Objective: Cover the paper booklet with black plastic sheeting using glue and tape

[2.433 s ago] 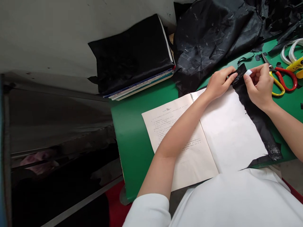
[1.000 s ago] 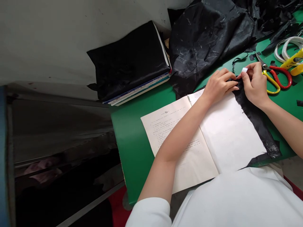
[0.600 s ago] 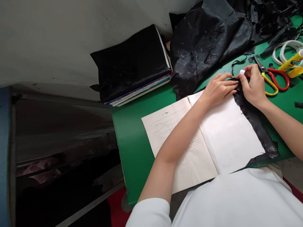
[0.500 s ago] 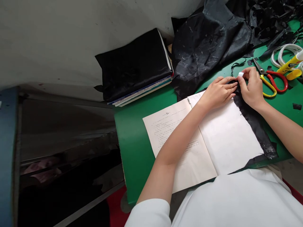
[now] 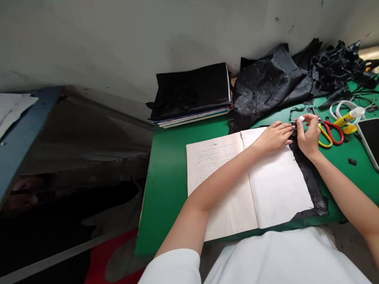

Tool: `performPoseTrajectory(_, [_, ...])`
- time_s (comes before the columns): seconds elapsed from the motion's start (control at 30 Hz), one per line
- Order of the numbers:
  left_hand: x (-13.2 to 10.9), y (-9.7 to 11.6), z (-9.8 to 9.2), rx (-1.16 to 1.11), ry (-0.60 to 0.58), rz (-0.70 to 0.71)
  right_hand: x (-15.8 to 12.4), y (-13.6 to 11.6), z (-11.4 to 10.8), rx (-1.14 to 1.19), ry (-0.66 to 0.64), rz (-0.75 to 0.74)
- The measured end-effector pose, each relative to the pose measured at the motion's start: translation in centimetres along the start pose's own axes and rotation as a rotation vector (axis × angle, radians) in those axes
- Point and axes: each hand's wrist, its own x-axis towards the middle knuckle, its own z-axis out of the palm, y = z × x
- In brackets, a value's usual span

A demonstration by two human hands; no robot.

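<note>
An open book [image 5: 216, 213] lies on the table, its right side a blank white page [image 5: 278, 185]. Black sheet material [image 5: 314, 177] sticks out past that page's right and far edges. My left hand [image 5: 276, 136] rests flat near the page's far right corner, fingers stretched onto the black edge. Beside it, my right hand [image 5: 308, 136] pinches a small white piece [image 5: 301, 118] between thumb and finger; its exact kind is unclear. Scissors [image 5: 334, 135] with red and yellow handles lie just right of my right hand, their blades partly hidden by it.
On the green table [image 5: 166, 173] stand stacked books [image 5: 192, 94] with a black cover at the back left. Crumpled black sheeting [image 5: 269, 86] and scraps [image 5: 337, 67] lie along the wall. White tape rings [image 5: 336, 110], a yellow glue stick [image 5: 346, 118] and a phone [image 5: 370, 138] are at right.
The camera view has shifted, so the table appears lower and the phone now shows at right. Both hands stay at the page's far right corner, the right one still pinching the white piece.
</note>
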Motion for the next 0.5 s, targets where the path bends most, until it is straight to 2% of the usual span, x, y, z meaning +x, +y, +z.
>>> performPoseTrajectory(0.1, [-0.1,0.2,0.0,-0.019,-0.033,-0.047,-0.1,-0.4,-0.3,0.111,0.017,0.019])
performPoseTrajectory(0.23, [0.4,0.9,-0.3,-0.039,-0.041,-0.111,-0.4,-0.6,-0.8,0.237,-0.025,0.101])
performPoseTrajectory(0.37, [1.0,2.4,-0.4,-0.007,0.002,-0.187,-0.2,-0.3,-1.0,0.427,-0.047,0.207])
performPoseTrajectory(0.5, [1.2,4.4,0.6,-0.012,0.065,-0.189,0.4,0.2,-1.0,0.625,-0.059,0.306])
